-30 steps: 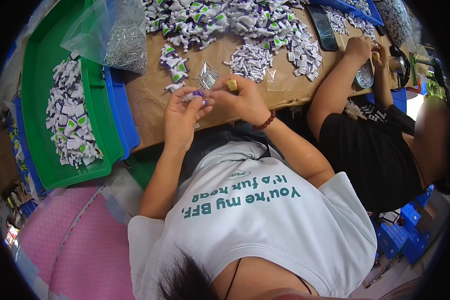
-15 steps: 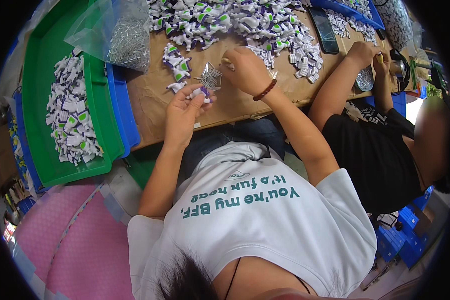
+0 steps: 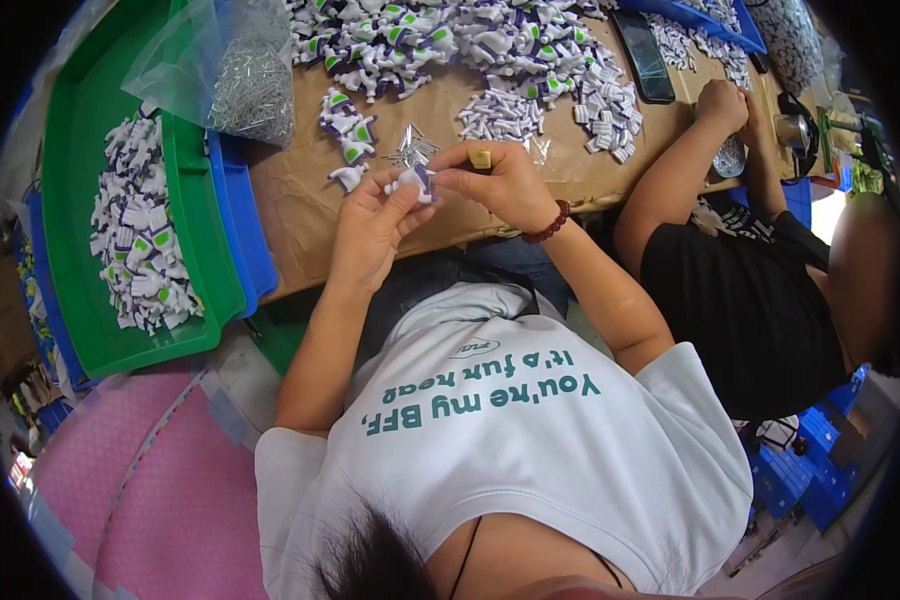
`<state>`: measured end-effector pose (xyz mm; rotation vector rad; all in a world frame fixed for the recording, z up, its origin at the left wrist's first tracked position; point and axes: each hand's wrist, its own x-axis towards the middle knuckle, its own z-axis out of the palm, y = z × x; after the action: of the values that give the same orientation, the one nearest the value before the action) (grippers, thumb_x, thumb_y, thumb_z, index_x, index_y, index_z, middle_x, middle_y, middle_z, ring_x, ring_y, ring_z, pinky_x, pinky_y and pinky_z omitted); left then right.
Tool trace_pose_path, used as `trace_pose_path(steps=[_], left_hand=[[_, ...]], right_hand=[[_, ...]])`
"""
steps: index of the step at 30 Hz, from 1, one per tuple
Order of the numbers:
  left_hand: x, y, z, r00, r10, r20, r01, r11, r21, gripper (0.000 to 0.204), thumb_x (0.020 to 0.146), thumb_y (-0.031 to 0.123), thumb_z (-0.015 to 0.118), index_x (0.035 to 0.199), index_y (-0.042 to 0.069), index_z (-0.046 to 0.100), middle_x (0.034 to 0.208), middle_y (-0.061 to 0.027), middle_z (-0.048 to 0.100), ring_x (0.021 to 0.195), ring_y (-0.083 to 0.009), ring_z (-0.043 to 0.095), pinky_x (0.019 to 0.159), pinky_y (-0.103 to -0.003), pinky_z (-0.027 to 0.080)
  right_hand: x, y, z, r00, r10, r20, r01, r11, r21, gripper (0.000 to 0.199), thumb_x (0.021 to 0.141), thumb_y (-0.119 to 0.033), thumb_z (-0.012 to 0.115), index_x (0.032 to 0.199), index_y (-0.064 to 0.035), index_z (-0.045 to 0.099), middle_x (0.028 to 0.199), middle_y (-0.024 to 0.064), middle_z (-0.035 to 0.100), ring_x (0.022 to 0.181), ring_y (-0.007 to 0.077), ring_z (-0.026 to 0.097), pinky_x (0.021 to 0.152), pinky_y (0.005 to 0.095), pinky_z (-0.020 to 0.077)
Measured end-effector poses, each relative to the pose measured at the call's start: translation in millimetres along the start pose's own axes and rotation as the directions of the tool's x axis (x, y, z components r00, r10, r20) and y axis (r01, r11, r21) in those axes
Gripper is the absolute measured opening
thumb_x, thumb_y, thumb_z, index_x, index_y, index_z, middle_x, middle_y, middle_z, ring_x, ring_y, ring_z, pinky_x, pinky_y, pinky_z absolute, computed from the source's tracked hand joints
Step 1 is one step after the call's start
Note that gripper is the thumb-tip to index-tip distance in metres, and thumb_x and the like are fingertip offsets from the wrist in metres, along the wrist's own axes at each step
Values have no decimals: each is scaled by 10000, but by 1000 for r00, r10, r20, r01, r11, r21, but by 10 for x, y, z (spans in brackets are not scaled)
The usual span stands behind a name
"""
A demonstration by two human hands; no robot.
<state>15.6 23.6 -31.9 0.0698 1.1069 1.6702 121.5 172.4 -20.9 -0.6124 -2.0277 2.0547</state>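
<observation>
My left hand [image 3: 368, 228] grips a small white and purple toy figure part [image 3: 411, 185] between thumb and fingers, over the table's near edge. Thumb and finger of my right hand [image 3: 510, 188] are pinched together against the part's right side. Whatever lies in that pinch is too small to make out. A yellow wrap [image 3: 481, 159] covers one right finger. Just beyond the two hands lies a small heap of thin metal pins [image 3: 410, 147]. Several more figure parts [image 3: 350, 130], white and purple with green patches, lie in a row beyond my left hand.
Figure parts form a big pile [image 3: 420, 40] at the back; small white pieces [image 3: 500, 115] lie nearer. At left are a green tray [image 3: 192, 200] with more parts and a bag of metal pins [image 3: 253, 88]. A phone [image 3: 644, 55] and a co-worker's hands [image 3: 725, 105] are at right.
My right hand has come from over the small white pieces, nearer and down, to the figure part in my left hand. The white pieces it covered now show. The co-worker's hands have drawn together.
</observation>
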Motion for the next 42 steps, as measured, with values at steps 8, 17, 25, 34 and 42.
trace_pose_path(steps=[8, 17, 25, 34, 42], left_hand=[[16, -19, -89, 988, -119, 99, 138, 965, -221, 199, 885, 102, 542, 1044, -16, 523, 940, -89, 599, 865, -198, 626, 718, -230, 538], [78, 27, -133, 989, -133, 62, 142, 978, -150, 185, 868, 85, 565, 1022, -14, 542, 953, -90, 605, 869, -208, 627, 743, -242, 537], [95, 58, -8, 986, -158, 46, 157, 987, 26, 187, 852, 71, 587, 1012, -14, 543, 926, -111, 618, 843, -234, 635, 759, -274, 528], [66, -43, -11, 983, -138, 118, 117, 979, 170, 195, 845, 32, 580, 1024, -23, 523, 978, -105, 595, 829, -180, 624, 749, -261, 538], [82, -111, -46, 987, -96, 128, 72, 981, 182, 203, 841, 39, 591, 1026, -5, 520, 949, -91, 599, 827, -158, 620, 747, -255, 527]], right_hand=[[-3, -4, -26, 997, -59, 47, 60, 998, -23, 175, 773, 25, 610, 943, 10, 648, 866, 58, 643, 808, 106, 580, 737, 225, 449], [-87, 71, 69, 973, -214, -84, 193, 960, -204, 137, 739, -23, 654, 873, -50, 667, 816, 77, 638, 749, 159, 614, 677, 257, 466], [-134, 53, -148, 960, -252, 119, 278, 902, -329, 161, 769, 29, 603, 915, -21, 648, 775, 60, 626, 728, 145, 595, 665, 260, 456], [-19, 202, -1004, 849, -299, -436, -344, 314, -885, 176, 781, -108, 573, 948, -60, 604, 897, 158, 603, 765, 344, 599, 672, 393, 491], [31, 595, -1203, 852, -273, -446, -420, 153, -895, 154, 783, -93, 523, 928, -56, 561, 918, 202, 547, 774, 364, 592, 657, 431, 493]])
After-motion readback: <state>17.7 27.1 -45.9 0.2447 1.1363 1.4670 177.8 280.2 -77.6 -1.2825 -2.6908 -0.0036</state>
